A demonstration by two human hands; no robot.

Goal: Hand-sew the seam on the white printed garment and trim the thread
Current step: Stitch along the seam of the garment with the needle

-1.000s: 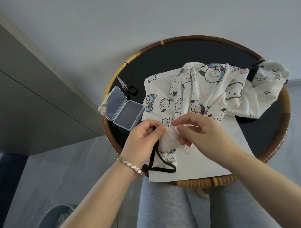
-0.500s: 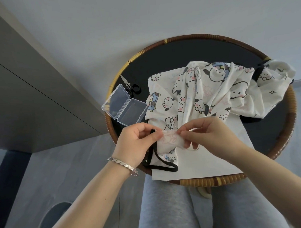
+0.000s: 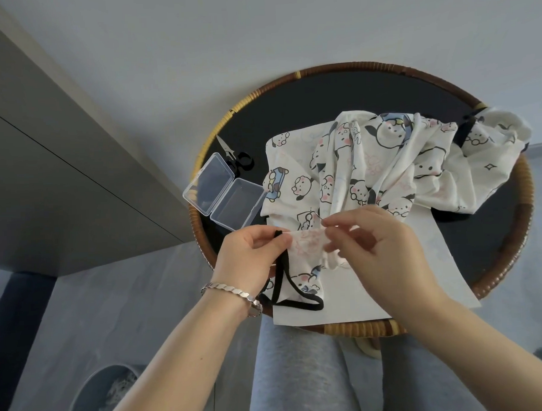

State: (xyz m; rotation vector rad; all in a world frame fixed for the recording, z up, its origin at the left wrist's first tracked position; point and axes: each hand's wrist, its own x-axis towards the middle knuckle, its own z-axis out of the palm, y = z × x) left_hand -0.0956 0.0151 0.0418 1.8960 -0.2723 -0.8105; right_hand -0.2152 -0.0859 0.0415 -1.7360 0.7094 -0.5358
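Stitching step, I reckon. Left hand (image 3: 250, 258) and right hand (image 3: 379, 250) each pinch the white cartoon-printed fabric garment (image 3: 385, 164) on the round rattan-rimmed bench (image 3: 525, 202); needle not visible. Next needs taut thread, then the small black-handled scissors (image 3: 232, 153).

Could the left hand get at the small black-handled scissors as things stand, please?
Probably yes: the left hand need only release the white printed garment and pass over the open clear plastic box.

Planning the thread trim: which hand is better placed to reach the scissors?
Left, probably. The scissors lie at the tray's left, past the open box, on the left hand's side; the right hand would have to cross the garment, which both now pinch.
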